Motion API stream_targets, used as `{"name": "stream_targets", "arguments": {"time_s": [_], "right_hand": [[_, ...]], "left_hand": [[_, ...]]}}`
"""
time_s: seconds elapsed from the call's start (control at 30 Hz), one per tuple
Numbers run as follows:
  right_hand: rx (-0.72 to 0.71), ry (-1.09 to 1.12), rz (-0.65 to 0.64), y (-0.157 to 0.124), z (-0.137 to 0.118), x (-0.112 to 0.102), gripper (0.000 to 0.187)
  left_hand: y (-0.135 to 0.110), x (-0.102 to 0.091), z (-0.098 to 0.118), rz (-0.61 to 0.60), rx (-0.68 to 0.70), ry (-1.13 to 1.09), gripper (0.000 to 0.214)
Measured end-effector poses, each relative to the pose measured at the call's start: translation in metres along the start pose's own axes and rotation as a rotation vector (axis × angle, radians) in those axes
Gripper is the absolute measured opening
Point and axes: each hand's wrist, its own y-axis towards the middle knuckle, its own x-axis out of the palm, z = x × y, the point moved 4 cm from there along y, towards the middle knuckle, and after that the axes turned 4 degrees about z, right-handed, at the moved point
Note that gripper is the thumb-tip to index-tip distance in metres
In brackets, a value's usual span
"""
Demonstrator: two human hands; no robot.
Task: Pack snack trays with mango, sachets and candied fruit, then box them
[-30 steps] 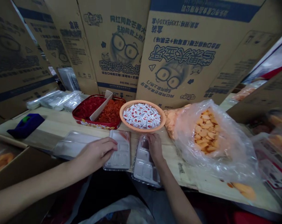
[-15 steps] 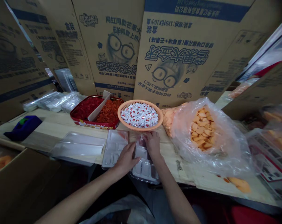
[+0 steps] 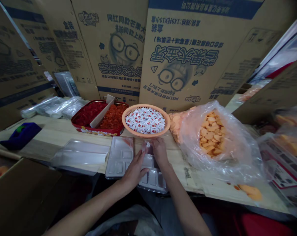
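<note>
Plastic tray (image 3: 152,179) beside orange basket (image 3: 145,120)

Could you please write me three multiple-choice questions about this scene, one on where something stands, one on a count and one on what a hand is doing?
1. Where does the round orange woven basket of red-and-white sachets stand?
A. On the dark blue cloth
B. Between the red tin and the clear plastic bag of orange pieces
C. Inside the open cardboard box

2. How many sections does the tan cardboard strip make in the red tin?
A. Four
B. Three
C. Two

3. What is the left hand doing?
A. Lying over the edge of a clear compartmented plastic tray
B. Gripping the basket rim
C. Holding the plastic bag

1: B, the basket sits between them.
2: C, dark red and orange-red fills lie either side.
3: A, the hand lies on the tray edge.
</note>
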Motion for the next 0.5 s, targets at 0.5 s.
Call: {"name": "stream_targets", "arguments": {"time_s": [0.5], "right_hand": [[0.065,-0.195,-0.188,0.0021,-0.0021,0.0009,0.021]], "left_hand": [[0.0031,0.0061,0.0007,0.026,0.013,-0.135,0.082]]}}
